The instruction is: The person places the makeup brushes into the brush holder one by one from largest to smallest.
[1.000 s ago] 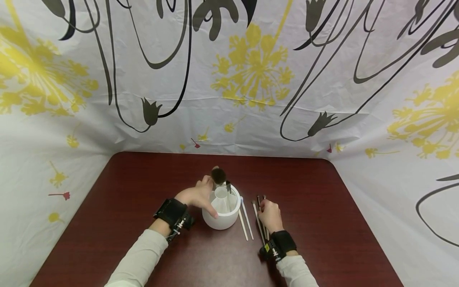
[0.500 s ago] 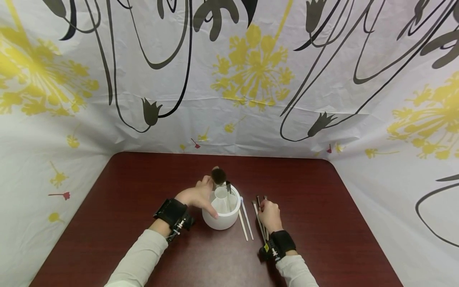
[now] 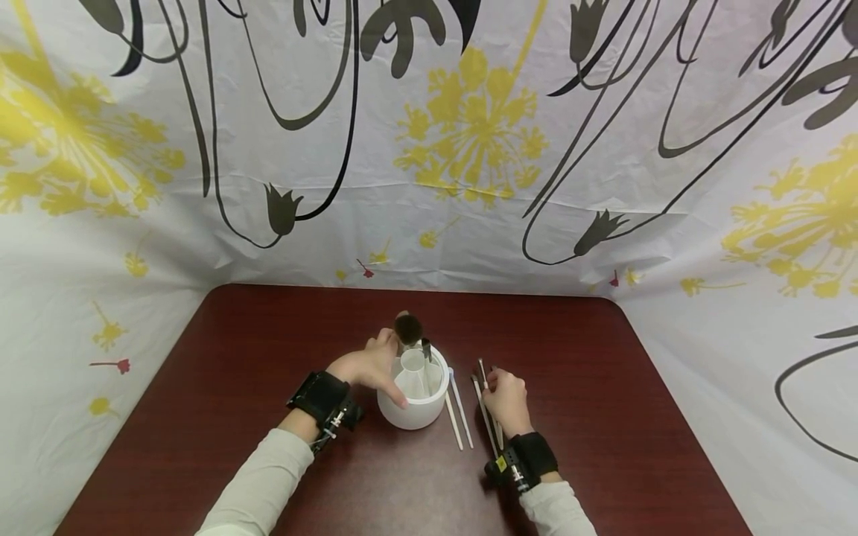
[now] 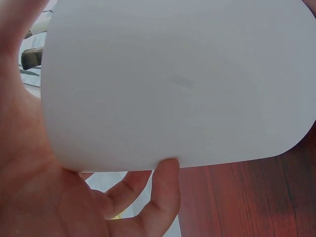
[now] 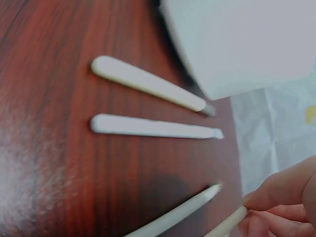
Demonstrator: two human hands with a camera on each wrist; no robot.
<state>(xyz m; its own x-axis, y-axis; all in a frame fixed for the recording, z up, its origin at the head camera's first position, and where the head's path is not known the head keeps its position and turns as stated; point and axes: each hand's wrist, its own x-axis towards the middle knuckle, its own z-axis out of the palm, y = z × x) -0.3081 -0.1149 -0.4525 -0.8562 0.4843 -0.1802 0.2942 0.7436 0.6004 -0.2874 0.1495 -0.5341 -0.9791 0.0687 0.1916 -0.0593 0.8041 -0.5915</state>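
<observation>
A white round brush holder (image 3: 410, 417) with inner compartments stands on the table. My left hand (image 3: 367, 370) grips its left side, thumb at the front and fingers behind; the left wrist view is mostly filled by its white wall (image 4: 173, 94). Inside stand a big dark-headed makeup brush (image 3: 408, 329) and a smaller brush (image 3: 427, 349). My right hand (image 3: 506, 403) pinches a thin makeup brush (image 5: 228, 222) by its pale handle between thumb and fingers. Another brush (image 5: 180, 213) lies just beside it. My palm hides part of these brushes in the head view.
Two pale-handled brushes (image 5: 148, 85) lie side by side between the holder and my right hand. The dark red wooden table (image 3: 302, 476) has a rounded far edge. A patterned white cloth (image 3: 322, 246) hangs behind and at both sides.
The head of one brush at my right fingertips has shifted slightly up and away from me. My right hand has moved very little. The left hand and the holder stay put.
</observation>
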